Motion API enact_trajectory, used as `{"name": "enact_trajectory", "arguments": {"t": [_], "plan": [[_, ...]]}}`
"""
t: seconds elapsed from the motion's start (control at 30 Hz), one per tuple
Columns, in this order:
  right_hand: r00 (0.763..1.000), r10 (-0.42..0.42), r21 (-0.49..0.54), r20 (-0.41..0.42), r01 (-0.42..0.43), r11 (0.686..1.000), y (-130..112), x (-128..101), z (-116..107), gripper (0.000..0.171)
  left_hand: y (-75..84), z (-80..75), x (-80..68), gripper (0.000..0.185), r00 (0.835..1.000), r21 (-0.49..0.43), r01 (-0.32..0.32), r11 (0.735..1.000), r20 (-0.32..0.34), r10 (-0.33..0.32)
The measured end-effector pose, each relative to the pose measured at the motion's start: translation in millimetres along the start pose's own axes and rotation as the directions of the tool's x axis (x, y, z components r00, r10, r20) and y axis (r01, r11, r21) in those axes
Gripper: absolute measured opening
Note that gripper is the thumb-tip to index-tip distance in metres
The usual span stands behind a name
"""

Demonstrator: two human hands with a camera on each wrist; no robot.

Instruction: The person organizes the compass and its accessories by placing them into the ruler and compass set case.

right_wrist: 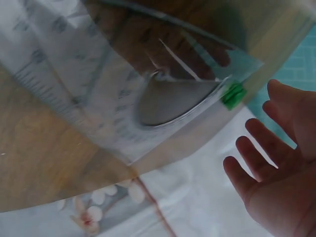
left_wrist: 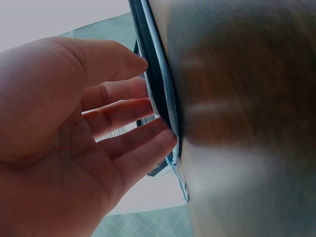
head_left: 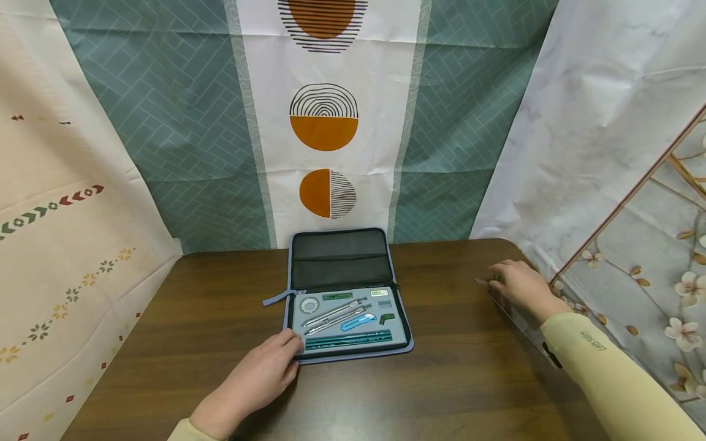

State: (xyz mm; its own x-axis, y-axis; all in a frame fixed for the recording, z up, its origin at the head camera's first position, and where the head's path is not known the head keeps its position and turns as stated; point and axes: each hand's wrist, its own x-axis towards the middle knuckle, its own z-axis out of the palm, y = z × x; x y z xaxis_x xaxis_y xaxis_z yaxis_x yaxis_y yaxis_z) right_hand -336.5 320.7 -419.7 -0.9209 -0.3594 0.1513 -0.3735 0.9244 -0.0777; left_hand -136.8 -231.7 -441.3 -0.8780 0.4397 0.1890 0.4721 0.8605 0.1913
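An open blue-edged zip case (head_left: 407,334) lies in the middle of the wooden table (head_left: 469,380), its mesh lid (head_left: 341,257) folded back. Its tray holds a compass (head_left: 333,312), a blue cutter (head_left: 358,321), a green scale ruler (head_left: 347,339) and a small round protractor (head_left: 309,305). My left hand (head_left: 265,373) rests with straight fingers against the case's front left corner; in the left wrist view its fingertips (left_wrist: 148,106) touch the zipper edge (left_wrist: 165,94). My right hand (head_left: 521,285) hovers open over clear plastic rulers (head_left: 521,321) with a green tab (right_wrist: 233,95) at the table's right edge, fingers (right_wrist: 247,163) spread.
Patterned cloth backdrops hang behind and on both sides of the table. The clear rulers (right_wrist: 148,94) overhang the table's right edge. Bare wood shows left of the case and in front of it.
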Motion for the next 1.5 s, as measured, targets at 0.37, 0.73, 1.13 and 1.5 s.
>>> {"name": "enact_trajectory", "arguments": {"t": [0.37,0.73,1.13,1.5], "plan": [[0.997,0.054,0.004,0.053,-0.054,0.999,25.4,-7.1,6.3,0.044,0.3,0.8,0.4,0.023,1.000,-0.005,0.002,1.000,0.004,-0.002],[0.987,0.100,0.016,0.128,-0.102,0.995,36.2,-7.8,9.4,0.043,-0.9,2.6,0.3,0.024,1.000,0.004,-0.008,1.000,-0.013,0.009],[0.988,0.084,0.050,0.132,-0.091,0.995,41.7,-5.8,11.1,0.028,-0.9,1.6,-0.5,0.024,1.000,0.003,-0.005,1.000,-0.011,0.006],[0.997,0.058,0.058,0.044,-0.061,0.996,32.7,1.2,19.2,0.044,-0.7,0.5,-1.5,0.024,1.000,-0.003,0.000,1.000,-0.004,0.000]]}}
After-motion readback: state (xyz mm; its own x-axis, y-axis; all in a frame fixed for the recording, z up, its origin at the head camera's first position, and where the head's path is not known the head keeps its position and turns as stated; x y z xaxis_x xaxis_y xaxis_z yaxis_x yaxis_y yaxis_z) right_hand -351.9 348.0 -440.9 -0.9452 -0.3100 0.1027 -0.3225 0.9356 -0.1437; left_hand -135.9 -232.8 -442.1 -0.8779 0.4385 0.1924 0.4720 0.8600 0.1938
